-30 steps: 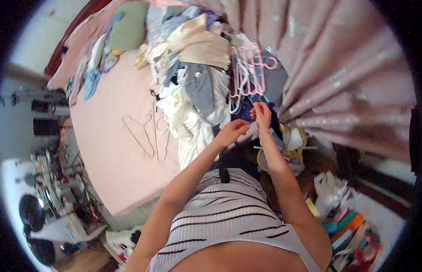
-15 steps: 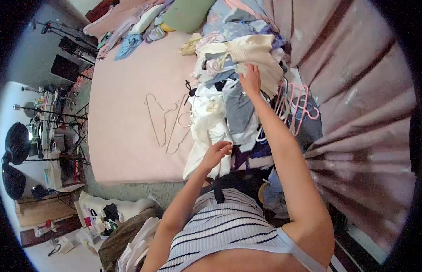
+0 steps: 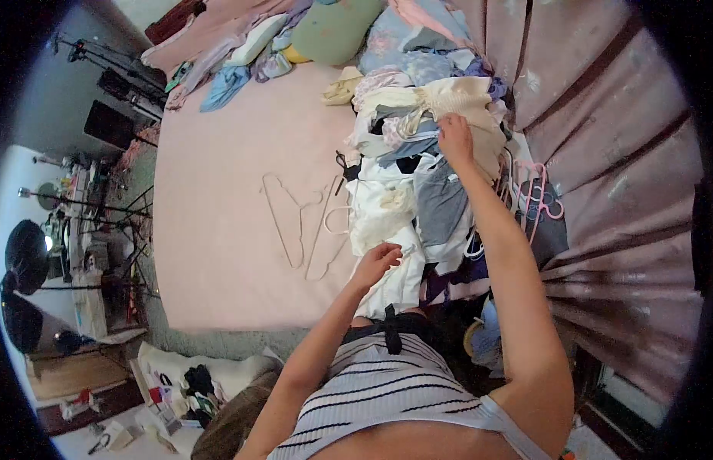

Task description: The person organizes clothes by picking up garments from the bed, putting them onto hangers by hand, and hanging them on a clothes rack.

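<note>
My right hand (image 3: 457,142) is at the far part of a clothes pile, its fingers bent onto a cream ribbed garment (image 3: 460,93) and closed on its near edge. The cloth is bunched just left of the fingertips. Closer to me, my left hand (image 3: 378,264) hovers by a white garment (image 3: 383,207), fingers loosely apart and nothing in them. A grey garment (image 3: 440,201) lies between my two hands, beside the white one. Blue-grey cloth (image 3: 408,152) shows below the cream garment.
Two thin wire hangers (image 3: 291,218) lie on the pink bed sheet (image 3: 218,192), left of the pile. Pink hangers (image 3: 539,201) stick out by the curtain (image 3: 601,153) at right. A green cushion (image 3: 337,31) and more clothes (image 3: 226,86) occupy the bed's far end.
The view has shifted, so the bed scene sits lower and further right. My right hand has drawn the cream garment's edge into bunches. My left hand stays near the white garment.
</note>
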`<state>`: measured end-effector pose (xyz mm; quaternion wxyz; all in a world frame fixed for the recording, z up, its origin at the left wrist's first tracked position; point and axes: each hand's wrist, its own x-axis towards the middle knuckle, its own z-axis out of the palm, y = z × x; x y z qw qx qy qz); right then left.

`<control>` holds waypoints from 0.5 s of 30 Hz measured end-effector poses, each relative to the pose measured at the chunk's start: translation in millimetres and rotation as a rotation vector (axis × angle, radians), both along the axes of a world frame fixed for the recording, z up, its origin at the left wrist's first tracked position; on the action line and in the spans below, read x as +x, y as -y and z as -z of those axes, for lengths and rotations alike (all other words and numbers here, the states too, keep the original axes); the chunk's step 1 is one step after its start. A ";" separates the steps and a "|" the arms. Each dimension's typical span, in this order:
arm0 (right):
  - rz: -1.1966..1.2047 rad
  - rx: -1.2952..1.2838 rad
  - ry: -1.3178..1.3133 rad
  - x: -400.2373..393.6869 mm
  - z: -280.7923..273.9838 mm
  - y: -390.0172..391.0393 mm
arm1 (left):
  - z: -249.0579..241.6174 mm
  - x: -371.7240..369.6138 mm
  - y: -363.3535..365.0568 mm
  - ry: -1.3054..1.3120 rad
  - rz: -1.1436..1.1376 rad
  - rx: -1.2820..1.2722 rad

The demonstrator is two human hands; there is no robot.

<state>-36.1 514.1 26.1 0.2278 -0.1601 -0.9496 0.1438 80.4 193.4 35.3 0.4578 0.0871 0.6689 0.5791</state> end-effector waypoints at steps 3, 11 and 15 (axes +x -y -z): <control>-0.208 -0.019 0.151 -2.1 16.8 16.9 | -3.0 -13.0 2.7 0.007 0.097 0.019; 0.134 0.151 0.185 -23.4 33.0 75.2 | 20.0 -43.9 63.0 0.047 0.062 0.066; 0.134 0.150 0.198 -31.5 20.1 88.8 | 29.4 -66.3 91.7 0.105 -0.042 0.024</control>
